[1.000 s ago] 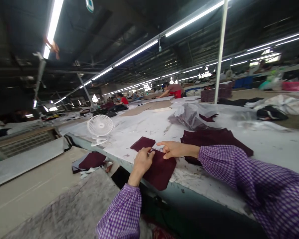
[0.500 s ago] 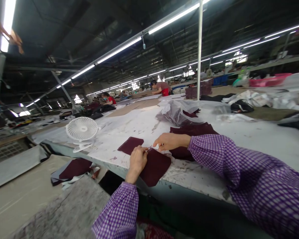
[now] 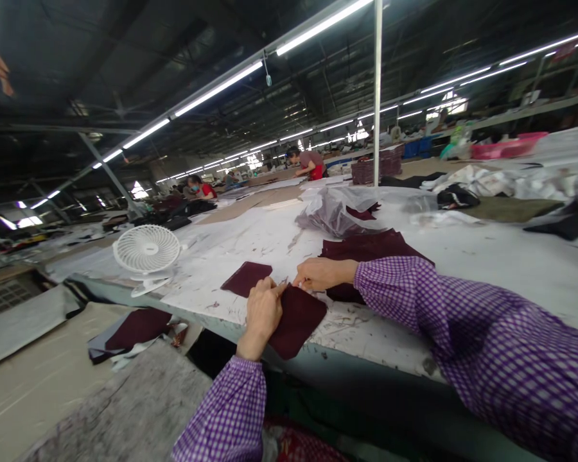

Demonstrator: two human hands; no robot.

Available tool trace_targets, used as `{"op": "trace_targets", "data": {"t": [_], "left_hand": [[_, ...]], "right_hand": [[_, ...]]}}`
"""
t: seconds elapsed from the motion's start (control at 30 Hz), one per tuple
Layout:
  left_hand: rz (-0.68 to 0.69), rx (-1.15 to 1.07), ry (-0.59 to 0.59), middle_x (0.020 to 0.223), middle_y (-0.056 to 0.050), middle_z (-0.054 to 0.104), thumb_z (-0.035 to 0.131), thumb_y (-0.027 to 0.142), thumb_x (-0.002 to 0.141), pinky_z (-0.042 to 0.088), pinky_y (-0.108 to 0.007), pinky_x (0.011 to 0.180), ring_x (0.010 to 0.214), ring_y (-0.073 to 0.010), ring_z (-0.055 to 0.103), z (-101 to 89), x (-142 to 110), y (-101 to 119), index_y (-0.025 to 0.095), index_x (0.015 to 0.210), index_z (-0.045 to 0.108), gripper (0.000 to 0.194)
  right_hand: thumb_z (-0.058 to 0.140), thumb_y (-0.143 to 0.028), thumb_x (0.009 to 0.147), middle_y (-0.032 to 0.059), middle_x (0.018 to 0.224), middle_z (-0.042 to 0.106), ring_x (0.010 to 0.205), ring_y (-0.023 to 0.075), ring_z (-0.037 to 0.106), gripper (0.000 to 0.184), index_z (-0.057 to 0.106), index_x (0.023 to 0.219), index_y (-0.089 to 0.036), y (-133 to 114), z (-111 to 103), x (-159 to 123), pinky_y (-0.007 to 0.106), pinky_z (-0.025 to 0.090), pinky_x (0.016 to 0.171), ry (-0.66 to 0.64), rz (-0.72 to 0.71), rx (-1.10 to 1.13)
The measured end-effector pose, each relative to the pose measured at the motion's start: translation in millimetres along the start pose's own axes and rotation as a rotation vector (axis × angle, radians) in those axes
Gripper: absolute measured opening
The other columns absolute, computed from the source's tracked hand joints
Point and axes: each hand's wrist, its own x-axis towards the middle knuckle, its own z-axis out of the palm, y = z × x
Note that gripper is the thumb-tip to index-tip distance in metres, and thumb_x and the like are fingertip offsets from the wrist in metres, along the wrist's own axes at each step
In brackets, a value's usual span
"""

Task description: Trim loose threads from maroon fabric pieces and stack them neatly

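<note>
Here, left hand (image 3: pixel 264 311) on cloth (image 3: pixel 299 319); fan hub (image 3: pixel 151 248) illegible.

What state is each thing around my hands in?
Left hand: fingers curled, on the near maroon piece.
Right hand: fingers bent, contact unclear.
Near maroon piece: spread out, jutting past the table edge.
Far maroon piece: lying flat.
Maroon pile: partly hidden.
Plastic bag: crumpled.
Fan: upright; running or not, can't tell.
Tube light: lit.
</note>
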Motion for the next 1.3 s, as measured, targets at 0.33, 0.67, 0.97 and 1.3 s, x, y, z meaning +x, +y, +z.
{"op": "trace_targets", "data": {"t": [0.33,0.67,0.97,1.3], "left_hand": [[0.061,0.141,-0.016,0.094,-0.009,0.058,0.033,0.015,0.091,0.035,-0.037,0.077,0.091,-0.0241,0.049,-5.7,-1,6,0.026,0.111,0.068,0.042],[0.043,0.117,-0.026,0.095,-0.009,0.058,0.033,0.015,0.092,0.037,-0.037,0.077,0.092,-0.0245,0.05,-4.8,-2,6,0.026,0.113,0.067,0.041],[-0.012,-0.128,0.003,0.089,-0.005,0.061,0.047,0.018,0.089,0.043,-0.032,0.081,0.091,-0.0205,0.054,-5.5,-8,-13,0.026,0.103,0.072,0.029],[0.035,-0.215,0.149,0.085,-0.004,0.061,0.043,0.021,0.093,0.044,-0.032,0.078,0.085,-0.0192,0.053,-7.7,-42,-26,0.023,0.099,0.072,0.03]], "right_hand": [[0.045,-0.012,0.088,0.0083,0.112,0.069,0.099,0.0214,0.062,0.038,0.063,0.12,-0.02,-5,9,7,0.03,0.043,0.082,0.178,-0.082,0.026],[0.046,-0.013,0.087,0.0074,0.098,0.071,0.091,0.0207,0.061,0.034,0.065,0.113,-0.023,-7,8,4,0.029,0.041,0.076,0.154,-0.027,-0.042],[0.043,-0.014,0.09,0.008,0.1,0.069,0.093,0.0195,0.059,0.031,0.066,0.11,-0.02,-12,12,6,0.028,0.041,0.079,0.1,-0.019,-0.024],[0.046,-0.005,0.081,0.0094,0.102,0.066,0.098,0.0219,0.056,0.039,0.067,0.112,-0.018,-16,8,7,0.028,0.041,0.078,0.012,-0.032,-0.075]]}}
